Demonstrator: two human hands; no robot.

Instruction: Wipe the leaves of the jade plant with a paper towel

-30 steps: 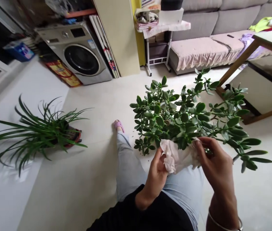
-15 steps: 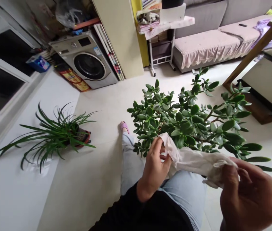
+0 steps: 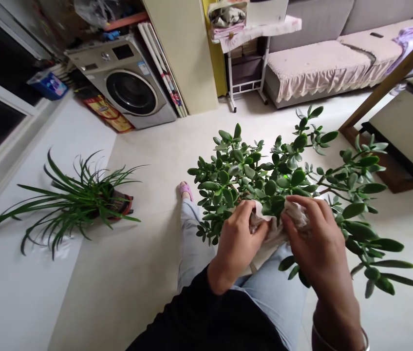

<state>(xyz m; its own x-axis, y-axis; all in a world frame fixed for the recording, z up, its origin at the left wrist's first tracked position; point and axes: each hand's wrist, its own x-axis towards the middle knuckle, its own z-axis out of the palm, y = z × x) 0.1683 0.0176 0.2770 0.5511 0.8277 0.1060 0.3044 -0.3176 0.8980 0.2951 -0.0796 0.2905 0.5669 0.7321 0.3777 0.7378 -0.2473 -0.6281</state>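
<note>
Plant: a jade plant [image 3: 265, 180], its thick glossy leaves spreading across the centre and right of the frame, above the person's lap; its pot is out of view.
Cloth: a crumpled pale cloth [image 3: 277, 226], bunched against the lower leaves between the hands.
Left hand: the left hand [image 3: 237, 246] grips the cloth's left side.
Right hand: the right hand [image 3: 316, 243] covers its right side, with leaves beside the palm and a metal bangle [image 3: 365, 339] on the wrist.
Fingers: the left fingers [image 3: 246, 209] and right fingers [image 3: 303, 207] are curled and pressed together, pinching the cloth.
Person: light blue jeans [image 3: 272, 292] run under the hands; a pink slipper [image 3: 185, 190] sits beyond them.
Left of frame: a spider plant [image 3: 71, 204] in a red pot [image 3: 122, 204] stands on the floor [image 3: 148, 170].
Upper left: a front-loading washing machine [image 3: 131, 87].
Upper right: a sofa [image 3: 319, 70] with a pink cover, and a wooden-framed table [image 3: 396, 112].
</note>
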